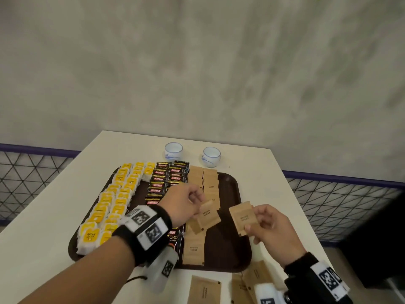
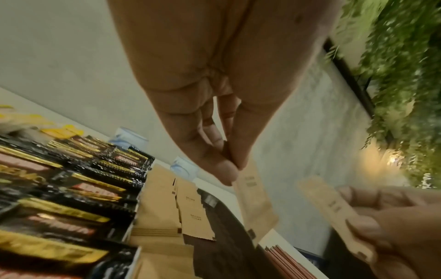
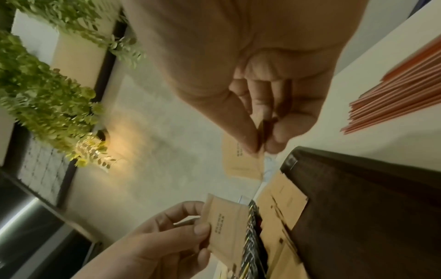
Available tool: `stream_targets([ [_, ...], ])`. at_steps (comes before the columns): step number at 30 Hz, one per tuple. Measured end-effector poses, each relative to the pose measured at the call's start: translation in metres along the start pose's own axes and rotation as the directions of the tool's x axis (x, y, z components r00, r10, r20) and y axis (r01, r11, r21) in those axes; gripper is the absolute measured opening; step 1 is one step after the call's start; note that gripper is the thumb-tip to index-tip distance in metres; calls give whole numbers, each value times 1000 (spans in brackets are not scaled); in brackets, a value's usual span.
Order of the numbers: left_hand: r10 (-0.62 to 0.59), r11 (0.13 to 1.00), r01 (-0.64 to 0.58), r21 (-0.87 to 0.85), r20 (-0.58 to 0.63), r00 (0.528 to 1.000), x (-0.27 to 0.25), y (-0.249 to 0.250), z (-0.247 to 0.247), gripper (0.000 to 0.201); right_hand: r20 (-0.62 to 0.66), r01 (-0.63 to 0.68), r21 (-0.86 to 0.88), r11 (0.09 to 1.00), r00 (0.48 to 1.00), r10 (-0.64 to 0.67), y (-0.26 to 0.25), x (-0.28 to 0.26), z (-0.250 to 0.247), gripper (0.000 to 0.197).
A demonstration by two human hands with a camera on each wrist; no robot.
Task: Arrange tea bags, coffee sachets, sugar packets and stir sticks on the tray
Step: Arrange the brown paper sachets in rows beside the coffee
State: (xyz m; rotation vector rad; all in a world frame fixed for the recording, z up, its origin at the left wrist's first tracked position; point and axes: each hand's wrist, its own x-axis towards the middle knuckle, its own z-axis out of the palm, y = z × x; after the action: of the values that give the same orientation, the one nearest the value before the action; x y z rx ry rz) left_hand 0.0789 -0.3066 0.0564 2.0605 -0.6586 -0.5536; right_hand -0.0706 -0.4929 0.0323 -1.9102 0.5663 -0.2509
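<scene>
- Holding one brown sugar packet [image 1: 209, 213] in our left hand [image 1: 186, 202], pinched at its top corner between thumb and fingertips; it hangs just above the brown tray [image 1: 232, 187].
- Our right hand [image 1: 271, 224] grips a small stack of sugar packets [image 1: 242, 217], thumb on the front, fingers curled behind, just beside the left hand's packet and apart from it.
- Under the left hand, on the tray: rows of sugar packets [image 1: 210, 183]; beyond its knuckles, black coffee sachets [image 1: 168, 176]; further left, yellow tea bags [image 1: 116, 198].
- Below the right wrist, off the tray: loose sugar packets [image 1: 205, 290] on the white table [image 1: 258, 172].
- Orange stir sticks [image 3: 396, 98] lie on the table on the far side of the right hand from the left.
- Two white cups [image 1: 173, 150] stand past both hands, behind the tray.
</scene>
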Motion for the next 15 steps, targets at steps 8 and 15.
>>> stream_targets([
  [8,6,1000,-9,24,107,994,30,4,11,15,-102,72,-7,997,992,-72,-12,13,-9,38],
  [15,-18,983,43,-177,137,990,43,15,13,8,109,312,-447,839,949,-295,-33,21,29,42],
])
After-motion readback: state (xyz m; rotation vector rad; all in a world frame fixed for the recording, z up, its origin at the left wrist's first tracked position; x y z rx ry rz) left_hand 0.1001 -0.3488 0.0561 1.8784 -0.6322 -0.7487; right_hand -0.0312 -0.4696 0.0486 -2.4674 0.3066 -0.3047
